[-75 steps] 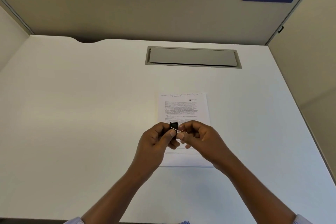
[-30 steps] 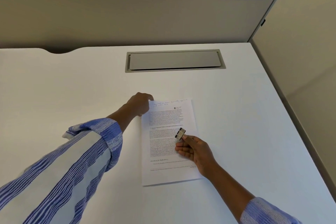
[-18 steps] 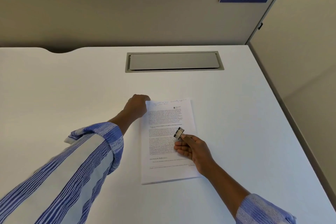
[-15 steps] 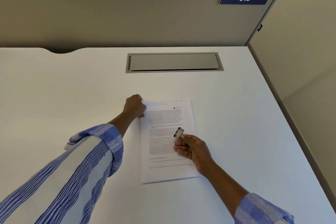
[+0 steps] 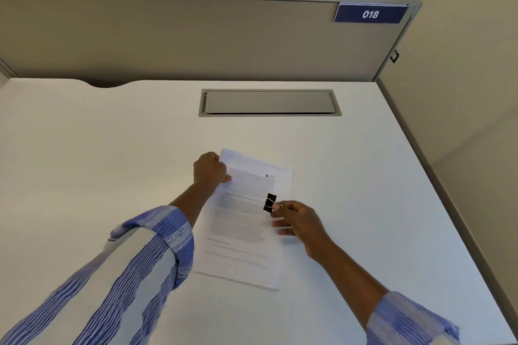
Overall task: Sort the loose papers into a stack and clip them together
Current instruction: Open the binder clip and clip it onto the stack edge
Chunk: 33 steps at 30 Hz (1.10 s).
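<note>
A stack of printed papers (image 5: 246, 221) lies on the white desk (image 5: 112, 162), turned slightly clockwise. My left hand (image 5: 210, 169) is closed on the stack's top left corner, thumb on the top sheet. My right hand (image 5: 294, 218) hovers over the stack's right edge and pinches a black binder clip (image 5: 270, 202) by its wire handles. The clip's jaws point toward the far end of the page, and it is apart from the paper's edge.
A grey cable hatch (image 5: 269, 102) is set into the desk behind the papers. A grey partition (image 5: 196, 36) with a blue "018" sign (image 5: 370, 14) closes the back. The desk's right edge (image 5: 437, 176) runs along a beige wall.
My left hand left the clip, reached to the stack's top left corner and gripped it. The stack has rotated slightly clockwise. My right hand keeps the clip, now a little higher and further right.
</note>
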Available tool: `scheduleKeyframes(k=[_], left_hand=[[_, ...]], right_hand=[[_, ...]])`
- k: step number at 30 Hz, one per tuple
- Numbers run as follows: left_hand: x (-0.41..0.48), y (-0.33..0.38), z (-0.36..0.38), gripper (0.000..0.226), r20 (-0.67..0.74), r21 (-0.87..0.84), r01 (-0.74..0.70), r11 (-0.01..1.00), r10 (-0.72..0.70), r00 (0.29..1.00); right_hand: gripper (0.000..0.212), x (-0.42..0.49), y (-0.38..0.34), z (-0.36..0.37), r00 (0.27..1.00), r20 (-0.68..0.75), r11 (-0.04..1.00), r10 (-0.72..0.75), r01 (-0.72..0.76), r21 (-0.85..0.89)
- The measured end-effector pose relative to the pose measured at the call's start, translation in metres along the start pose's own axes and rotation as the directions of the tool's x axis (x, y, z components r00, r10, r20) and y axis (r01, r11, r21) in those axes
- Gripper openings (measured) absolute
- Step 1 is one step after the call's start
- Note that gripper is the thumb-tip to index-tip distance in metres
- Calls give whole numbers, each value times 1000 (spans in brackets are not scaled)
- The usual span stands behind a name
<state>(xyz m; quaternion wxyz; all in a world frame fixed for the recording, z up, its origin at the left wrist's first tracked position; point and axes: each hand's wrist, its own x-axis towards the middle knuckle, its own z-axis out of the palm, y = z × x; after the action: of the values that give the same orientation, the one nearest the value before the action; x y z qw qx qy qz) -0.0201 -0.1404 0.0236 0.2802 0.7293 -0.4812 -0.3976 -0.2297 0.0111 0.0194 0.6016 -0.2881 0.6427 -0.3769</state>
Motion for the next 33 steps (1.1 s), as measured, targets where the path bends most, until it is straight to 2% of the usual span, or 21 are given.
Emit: scheduleKeyframes(k=[4,8,11,15,18,22,28,33], left_hand=[[-12,23,-24,21,213,271,-279,921,226,951],[-30,39,-31,16,422,359,-531,767,375,826],[-44,43,-28,17,497,380,-623,683,417,761],[-57,45,-20,18,540,403,-684,608,446,714],[-65,45,-17,19,547,418,-696,584,450,706],[-72,46,-16,19,551,424,-695,580,444,707],[-85,48,-16,22,547,395,-685,612,443,710],[-92,48,-16,23,549,390,-675,627,430,717]], right_hand=[[25,-2,-29,-9,981,-45,968,-188,177,-176],[27,3,-54,-16,943,-67,878,-326,276,-391],[27,3,-61,-15,929,-36,809,-369,302,-504],[23,1,-62,-14,911,-13,715,-411,313,-625],[22,1,-60,-14,905,-24,702,-424,311,-641],[22,1,-56,-15,912,-29,727,-409,307,-614],[19,0,-47,-12,946,-14,844,-323,281,-456],[18,0,-43,-13,951,9,866,-310,286,-410]])
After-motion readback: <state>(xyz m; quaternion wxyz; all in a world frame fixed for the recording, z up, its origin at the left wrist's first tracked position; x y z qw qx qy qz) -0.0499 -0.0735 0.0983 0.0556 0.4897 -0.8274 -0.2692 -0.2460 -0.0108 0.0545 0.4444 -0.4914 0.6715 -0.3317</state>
